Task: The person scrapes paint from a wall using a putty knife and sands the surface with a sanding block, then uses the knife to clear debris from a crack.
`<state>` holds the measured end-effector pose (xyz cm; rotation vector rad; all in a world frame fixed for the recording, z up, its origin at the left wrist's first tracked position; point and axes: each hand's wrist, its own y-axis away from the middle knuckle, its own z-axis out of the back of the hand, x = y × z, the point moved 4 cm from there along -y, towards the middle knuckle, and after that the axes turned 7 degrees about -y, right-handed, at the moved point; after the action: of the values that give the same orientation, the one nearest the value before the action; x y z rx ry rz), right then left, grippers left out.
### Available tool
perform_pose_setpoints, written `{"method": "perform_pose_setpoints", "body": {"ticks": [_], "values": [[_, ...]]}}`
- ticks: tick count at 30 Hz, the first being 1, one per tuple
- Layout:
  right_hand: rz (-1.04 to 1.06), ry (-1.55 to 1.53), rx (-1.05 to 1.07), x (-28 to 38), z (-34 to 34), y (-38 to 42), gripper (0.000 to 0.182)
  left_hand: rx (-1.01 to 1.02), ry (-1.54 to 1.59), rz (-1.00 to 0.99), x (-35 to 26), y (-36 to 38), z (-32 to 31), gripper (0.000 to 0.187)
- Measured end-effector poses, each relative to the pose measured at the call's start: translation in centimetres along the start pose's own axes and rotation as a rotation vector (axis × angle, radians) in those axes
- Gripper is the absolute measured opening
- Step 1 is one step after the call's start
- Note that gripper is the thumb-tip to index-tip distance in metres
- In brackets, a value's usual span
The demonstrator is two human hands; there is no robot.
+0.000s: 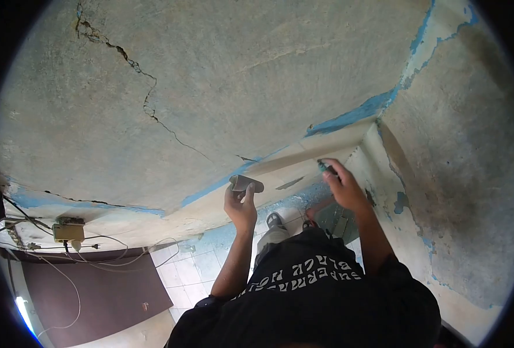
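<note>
Held up in front of the wall, my left hand has its fingers around a curled grey-brown sheet. Farther right, my right hand is closed on a small dark greenish object near the wall's cream lower band. What that object is cannot be made out. Blue paint remnants run along the wall between the bare grey upper part and the cream band.
A long crack crosses the wall. Another wall meets it at a corner on the right. At the lower left are a socket box with cables and a brown panel. White tiles cover the floor.
</note>
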<state>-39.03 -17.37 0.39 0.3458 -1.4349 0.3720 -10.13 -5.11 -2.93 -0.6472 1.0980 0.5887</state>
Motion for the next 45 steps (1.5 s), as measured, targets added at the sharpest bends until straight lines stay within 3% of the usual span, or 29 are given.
{"method": "perform_pose_setpoints", "body": {"ticks": [6, 9, 15, 16, 18, 19, 20, 22, 26, 30, 34, 35, 39, 41, 45], "values": [[-0.069, 0.08, 0.044, 1.8, 2.8, -3.3, 0.037, -0.033, 0.077, 0.074, 1.0, 0.5, 0.4, 0.026], [0.024, 0.144, 0.04, 2.3, 3.3, -3.6, 0.038, -0.061, 0.102, 0.09, 1.7, 0.5, 0.6, 0.026], [-0.237, 0.172, 0.155, 2.4, 5.5, -5.2, 0.037, -0.119, 0.136, 0.122, 1.9, 0.0, 0.4, 0.03], [-0.233, 0.182, 0.167, 1.9, 4.9, -5.7, 0.037, -0.139, 0.142, 0.128, 1.9, 0.0, 0.3, 0.031], [0.087, 0.192, 0.195, 2.0, 3.1, -5.9, 0.038, -0.166, 0.152, 0.148, 2.0, 0.2, 0.2, 0.031], [0.14, 0.232, 0.192, 2.0, 2.5, -5.9, 0.037, -0.17, 0.169, 0.144, 2.0, 0.1, 0.1, 0.032], [0.141, 0.238, 0.2, 2.3, 2.6, -5.8, 0.037, -0.173, 0.185, 0.135, 2.0, 0.0, 0.0, 0.032], [-0.082, 0.198, 0.169, 2.4, 3.6, -5.4, 0.037, -0.202, 0.196, 0.141, 1.6, -0.1, 0.3, 0.032], [-0.102, 0.177, 0.16, 2.5, 3.8, -5.4, 0.037, -0.243, 0.183, 0.148, 1.8, -0.4, 1.4, 0.031], [0.052, 0.231, 0.236, 3.0, -0.1, -5.7, 0.037, -0.267, 0.233, 0.147, 2.3, -0.5, 1.2, 0.03], [-0.046, 0.155, 0.14, 2.8, 3.2, -5.3, 0.035, -0.254, 0.189, 0.13, 2.2, -0.6, 2.1, 0.029], [-0.187, 0.152, 0.126, 2.7, 3.7, -5.3, 0.035, -0.263, 0.187, 0.13, 2.1, -0.6, 2.2, 0.029], [-0.026, 0.188, 0.189, 3.2, -1.1, -5.1, 0.036, -0.275, 0.195, 0.151, 2.2, -0.5, 2.1, 0.03], [0.153, 0.255, 0.256, 3.8, -4.0, -5.1, 0.037, -0.28, 0.206, 0.157, 2.1, -0.7, 2.0, 0.03], [-0.015, 0.148, 0.208, 2.5, -2.2, -5.4, 0.037, -0.269, 0.181, 0.128, 2.0, -1.3, 2.6, 0.029]]}}
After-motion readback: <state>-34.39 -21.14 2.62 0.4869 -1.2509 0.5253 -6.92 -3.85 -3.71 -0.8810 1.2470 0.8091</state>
